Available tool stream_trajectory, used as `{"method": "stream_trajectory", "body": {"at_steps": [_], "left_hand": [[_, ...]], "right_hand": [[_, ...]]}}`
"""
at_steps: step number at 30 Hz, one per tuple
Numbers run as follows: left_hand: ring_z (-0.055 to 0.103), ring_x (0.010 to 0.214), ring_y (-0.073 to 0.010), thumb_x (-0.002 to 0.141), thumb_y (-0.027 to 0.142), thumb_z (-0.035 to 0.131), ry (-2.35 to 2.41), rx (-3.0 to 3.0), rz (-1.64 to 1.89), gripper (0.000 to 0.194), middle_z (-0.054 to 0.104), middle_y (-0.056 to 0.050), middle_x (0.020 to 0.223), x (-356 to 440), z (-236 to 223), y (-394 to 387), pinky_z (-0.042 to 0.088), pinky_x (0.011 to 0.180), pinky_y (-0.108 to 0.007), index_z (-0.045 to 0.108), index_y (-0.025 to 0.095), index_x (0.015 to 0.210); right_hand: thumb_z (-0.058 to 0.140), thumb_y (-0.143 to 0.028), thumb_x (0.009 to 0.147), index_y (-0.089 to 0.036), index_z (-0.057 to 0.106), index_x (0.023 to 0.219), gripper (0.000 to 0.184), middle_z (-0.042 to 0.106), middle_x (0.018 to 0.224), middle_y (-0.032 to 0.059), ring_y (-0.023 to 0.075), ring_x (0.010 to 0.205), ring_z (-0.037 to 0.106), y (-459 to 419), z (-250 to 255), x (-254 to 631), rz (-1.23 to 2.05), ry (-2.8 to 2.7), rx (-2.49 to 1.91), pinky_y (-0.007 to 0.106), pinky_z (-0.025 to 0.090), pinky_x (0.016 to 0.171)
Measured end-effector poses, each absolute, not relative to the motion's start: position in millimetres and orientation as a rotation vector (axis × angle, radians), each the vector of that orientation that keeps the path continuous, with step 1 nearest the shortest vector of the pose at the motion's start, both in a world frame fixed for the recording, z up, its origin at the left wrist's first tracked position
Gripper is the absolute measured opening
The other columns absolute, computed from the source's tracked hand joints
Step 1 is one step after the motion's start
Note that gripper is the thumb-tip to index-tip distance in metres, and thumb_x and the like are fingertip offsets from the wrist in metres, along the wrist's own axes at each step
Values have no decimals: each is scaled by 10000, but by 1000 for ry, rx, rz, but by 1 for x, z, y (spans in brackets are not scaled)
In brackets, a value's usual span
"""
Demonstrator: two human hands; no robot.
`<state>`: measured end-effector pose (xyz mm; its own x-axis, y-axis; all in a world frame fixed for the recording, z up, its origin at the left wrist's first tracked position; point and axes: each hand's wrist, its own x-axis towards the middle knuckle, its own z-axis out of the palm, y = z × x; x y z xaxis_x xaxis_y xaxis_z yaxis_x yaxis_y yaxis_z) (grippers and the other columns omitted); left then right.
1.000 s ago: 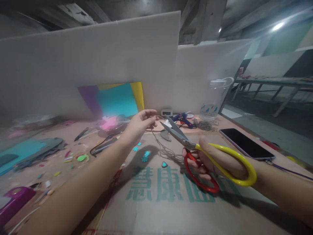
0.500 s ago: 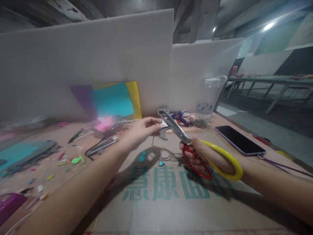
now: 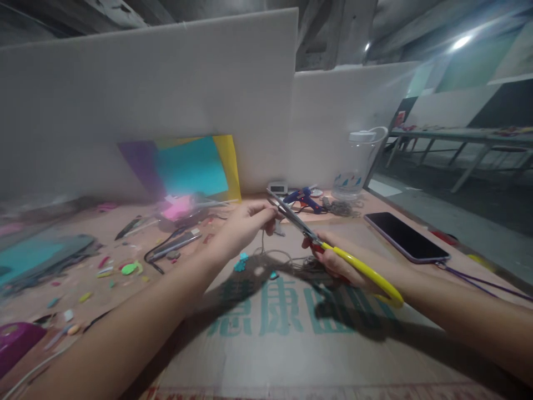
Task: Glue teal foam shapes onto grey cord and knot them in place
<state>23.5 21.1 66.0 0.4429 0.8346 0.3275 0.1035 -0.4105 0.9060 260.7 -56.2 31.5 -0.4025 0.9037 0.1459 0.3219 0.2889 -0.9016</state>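
My right hand (image 3: 331, 253) is wrapped round scissors (image 3: 293, 216) with one yellow and one red handle. Their blades point up and left, close together and seen nearly edge-on, and the tips reach my left fingers. My left hand (image 3: 252, 216) is closed in a pinch beside the blades. A small pale bit shows at its fingertips, too small to name. A thin grey cord (image 3: 263, 241) hangs below that hand and runs to a loose tangle on the cardboard (image 3: 258, 355). Turquoise flower shapes (image 3: 240, 262) and a small turquoise piece (image 3: 273, 275) lie under the hands.
A phone (image 3: 406, 236) lies at the right, near a clear water bottle (image 3: 352, 166). Behind the scissors are a blue glue gun (image 3: 306, 198) and a small white display (image 3: 277, 188). Coloured sheets (image 3: 194, 166) lean on the white partition (image 3: 145, 94). Scraps litter the left side.
The scissors have turned edge-on and their blades have come closer together. The tips have moved slightly left, up against my left fingers, which have curled in more.
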Motion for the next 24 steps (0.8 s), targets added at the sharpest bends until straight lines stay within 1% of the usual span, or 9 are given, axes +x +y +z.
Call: {"method": "stream_trajectory", "body": {"at_steps": [3, 5, 7, 11, 15, 19, 22, 24], "left_hand": [[552, 616, -138, 842, 277, 563, 833, 1828, 1054, 188, 608, 3, 610, 28, 68, 14, 431, 641, -276, 665, 169, 728], [552, 610, -137, 838, 265, 559, 848, 1841, 1056, 175, 608, 9, 604, 30, 69, 10, 428, 644, -278, 665, 170, 736], [552, 612, -136, 843, 259, 553, 847, 1857, 1065, 170, 608, 12, 611, 31, 69, 8, 426, 650, -277, 666, 169, 754], [550, 622, -130, 873, 276, 543, 844, 1908, 1062, 186, 595, 15, 622, 30, 70, 7, 423, 648, -267, 662, 165, 782], [548, 607, -129, 887, 284, 543, 838, 1952, 1034, 188, 585, 17, 617, 29, 72, 7, 423, 623, -259, 646, 162, 788], [559, 619, -137, 898, 291, 539, 877, 2023, 1009, 216, 583, 12, 609, 27, 74, 6, 417, 621, -260, 651, 161, 766], [566, 628, -144, 910, 329, 537, 921, 2057, 988, 277, 598, -1, 614, 26, 75, 7, 411, 622, -266, 653, 159, 724], [566, 635, -143, 920, 347, 530, 922, 2077, 984, 294, 603, -1, 623, 25, 74, 8, 409, 631, -267, 656, 158, 733]], "right_hand": [[559, -723, 817, -218, 560, 1075, 567, 542, 818, 38, 157, 653, 464, -54, 33, 259, 846, -2000, -1153, 285, 394, 564], [574, -745, 786, -218, 552, 1050, 590, 551, 835, 44, 169, 681, 475, -52, 29, 259, 788, -1982, -1175, 299, 400, 595], [570, -754, 778, -216, 551, 1050, 604, 555, 830, 43, 172, 676, 468, -51, 25, 258, 755, -1965, -1192, 303, 381, 594], [560, -764, 767, -212, 563, 1019, 607, 520, 754, 20, 145, 599, 393, -50, 25, 257, 701, -1955, -1217, 294, 326, 551], [597, -733, 758, -217, 556, 963, 557, 513, 698, 0, 130, 563, 370, -53, 33, 254, 735, -1967, -1220, 278, 303, 513], [648, -688, 744, -218, 550, 904, 506, 475, 630, -26, 120, 530, 374, -54, 38, 252, 767, -1930, -1285, 258, 261, 476], [720, -612, 711, -215, 550, 846, 453, 477, 628, -31, 112, 513, 394, -51, 42, 252, 828, -1906, -1361, 248, 270, 461], [705, -597, 735, -212, 547, 837, 428, 471, 627, -31, 113, 510, 404, -50, 43, 253, 846, -1919, -1378, 248, 279, 456]]}}
